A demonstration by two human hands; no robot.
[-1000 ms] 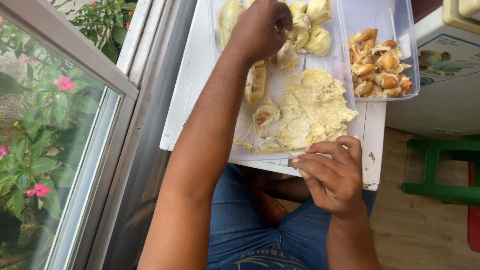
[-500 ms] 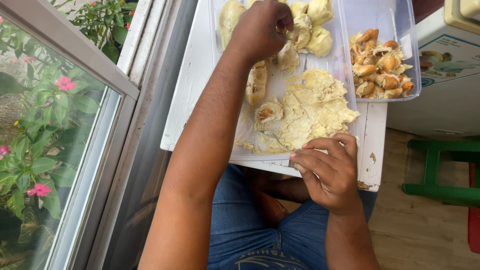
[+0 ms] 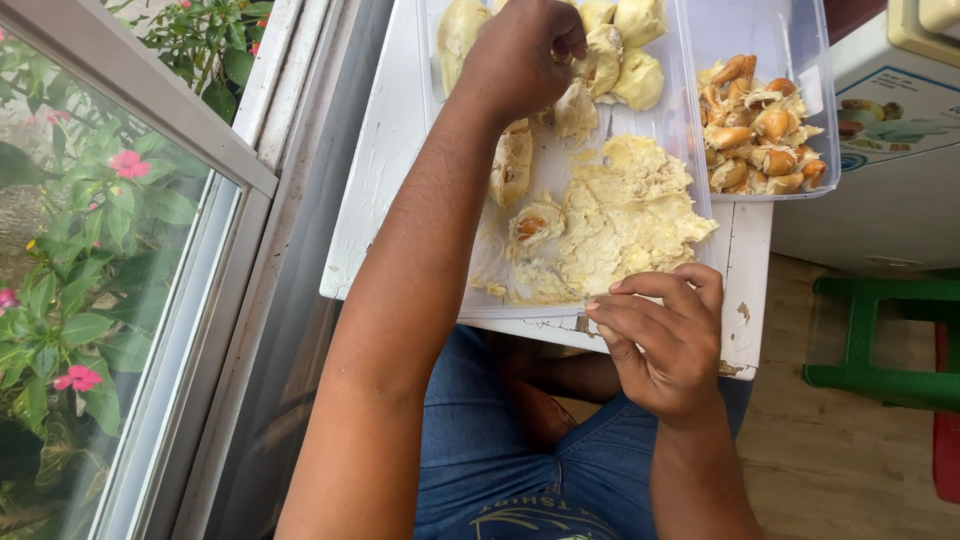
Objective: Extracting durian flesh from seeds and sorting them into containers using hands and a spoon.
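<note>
Head view is showing your left hand [image 3: 525, 55] reaching into the clear tray [image 3: 660, 130] on the white tabletop [image 3: 385, 150], fingers curling closed around a pale durian piece [image 3: 578, 108] — you're separating flesh from seeds. Your right hand [image 3: 665, 340] is hovering at the tray's near edge, fingers pinched together — whether they're holding anything, I cannot tell. Five or so whole pieces, one mashed heap [image 3: 620, 215], one seed tub [image 3: 765, 130].

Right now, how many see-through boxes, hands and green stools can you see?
See-through boxes: 2, a big tray of pale fruit flesh and a small tub of brown seeds
Hands: 2, left hand, right hand
Green stools: 1
Total: 5
</note>
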